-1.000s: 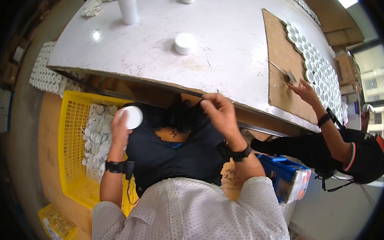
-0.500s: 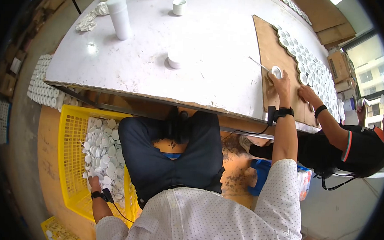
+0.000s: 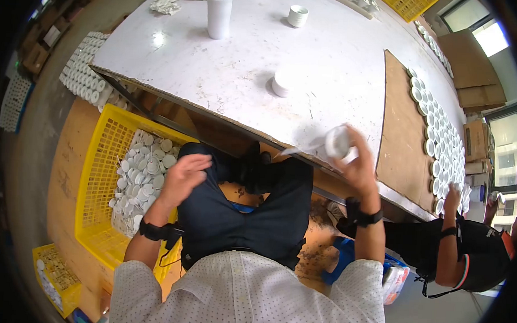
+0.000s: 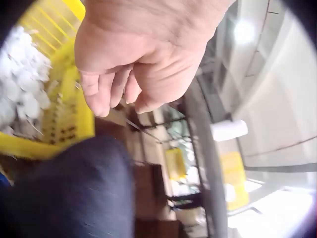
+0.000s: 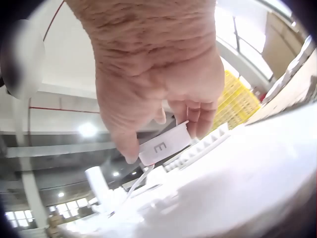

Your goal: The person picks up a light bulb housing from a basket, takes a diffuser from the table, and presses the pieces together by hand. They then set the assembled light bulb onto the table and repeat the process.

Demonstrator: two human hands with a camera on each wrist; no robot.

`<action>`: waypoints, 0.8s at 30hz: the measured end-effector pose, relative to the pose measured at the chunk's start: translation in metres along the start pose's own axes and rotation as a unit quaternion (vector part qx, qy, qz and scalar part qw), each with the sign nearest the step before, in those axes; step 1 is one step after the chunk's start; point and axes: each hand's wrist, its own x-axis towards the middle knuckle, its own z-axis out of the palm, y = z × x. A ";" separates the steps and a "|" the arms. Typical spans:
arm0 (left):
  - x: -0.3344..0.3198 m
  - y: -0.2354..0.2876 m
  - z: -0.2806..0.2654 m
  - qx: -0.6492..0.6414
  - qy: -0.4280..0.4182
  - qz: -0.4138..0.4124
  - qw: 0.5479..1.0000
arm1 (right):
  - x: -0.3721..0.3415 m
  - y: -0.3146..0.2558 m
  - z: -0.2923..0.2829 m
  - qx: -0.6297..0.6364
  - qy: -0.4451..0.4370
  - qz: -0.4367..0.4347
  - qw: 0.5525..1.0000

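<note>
My right hand point(image 3: 359, 163) is at the table's front edge, thumb and fingers pinching a round white cap point(image 3: 336, 143). A pale strip, blurred, trails left from that cap. In the right wrist view the same cap point(image 5: 166, 145) shows a dark letter E on its side, and a thin white strand hangs below. Over the left thigh floats my left hand point(image 3: 183, 178), its fingers loosely extended and no object visible in it. Beside it stands a yellow basket point(image 3: 90, 212) of white discs point(image 3: 140, 171), many with thin tails. A thin pale line shows past the left fingertips.
A white stack point(image 3: 281, 84), a small cup stack point(image 3: 297, 16), a tall white cylinder point(image 3: 219, 14) and crumpled cloth point(image 3: 166, 6) stand on the table. Rows of white caps point(image 3: 438, 135) lie on cardboard point(image 3: 399, 139). Another person's hand point(image 3: 452, 199) is at the right.
The left hand, holding a white disc at first, then reaching into the basket, has come up over the thigh. The right hand reached to the cardboard, then drew back left with the cap.
</note>
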 end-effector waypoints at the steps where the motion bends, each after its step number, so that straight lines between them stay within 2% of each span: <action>1: 0.007 0.009 0.021 -0.019 -0.064 0.023 0.998 | 0.002 -0.029 0.014 0.039 -0.042 -0.028 0.998; 3: 0.017 0.025 0.056 0.016 -0.137 0.048 0.989 | 0.006 -0.065 0.036 0.055 -0.135 -0.106 0.984; 5: 0.024 0.018 0.078 -0.132 -0.200 0.003 0.971 | 0.009 -0.088 0.060 0.085 -0.170 -0.165 0.968; 6: 0.025 0.014 0.082 -0.089 -0.214 0.011 0.973 | 0.009 -0.096 0.068 0.076 -0.196 -0.173 0.962; 7: 0.023 0.025 0.082 0.058 -0.223 0.055 0.972 | 0.010 -0.102 0.075 0.067 -0.222 -0.180 0.956; 9: 0.012 0.028 0.077 0.011 -0.190 -0.011 0.982 | 0.016 -0.111 0.078 0.065 -0.238 -0.183 0.952; 10: 0.008 0.026 0.075 0.011 -0.187 -0.010 0.982 | 0.021 -0.112 0.079 0.101 -0.225 -0.182 0.952; 11: 0.003 0.024 0.073 -0.076 -0.158 -0.011 0.984 | 0.028 -0.112 0.081 0.136 -0.212 -0.182 0.951; 12: -0.001 0.021 0.070 -0.162 -0.128 -0.011 0.978 | 0.036 -0.103 0.080 0.121 -0.189 -0.166 0.960; 14: -0.008 0.018 0.059 -0.164 -0.119 -0.024 0.979 | 0.056 -0.083 0.087 0.163 -0.072 -0.001 0.984; 15: -0.011 0.015 0.053 -0.165 -0.113 -0.039 0.979 | 0.071 -0.055 0.099 0.150 0.028 0.062 0.986; 16: -0.014 0.008 0.049 -0.151 -0.109 -0.048 0.981 | 0.088 -0.034 0.102 0.115 0.091 0.100 0.984; 18: -0.019 0.000 0.047 -0.155 -0.106 -0.053 0.981 | 0.116 -0.017 0.099 0.128 0.105 0.241 0.956; 21: -0.024 -0.011 0.045 -0.168 -0.104 -0.062 0.978 | 0.132 -0.006 0.105 0.179 0.077 0.282 0.939; 24: -0.029 -0.020 0.044 -0.187 -0.101 -0.066 0.975 | 0.135 -0.001 0.109 0.208 0.068 0.289 0.932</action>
